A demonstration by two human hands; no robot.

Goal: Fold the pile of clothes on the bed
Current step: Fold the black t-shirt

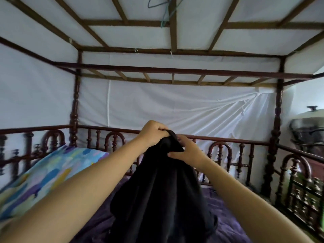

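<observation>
We hold a black garment [163, 190] up by its top edge, left hand [152, 133] and right hand [185, 151] both pinching it, over the purple bed [226, 223] inside carved rails [228, 139].

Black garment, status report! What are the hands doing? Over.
Top of black garment gripped by left hand and right hand. It hangs bunched over the purple sheet. Nothing blocks it.

close head view, seemingly tilted upward
</observation>
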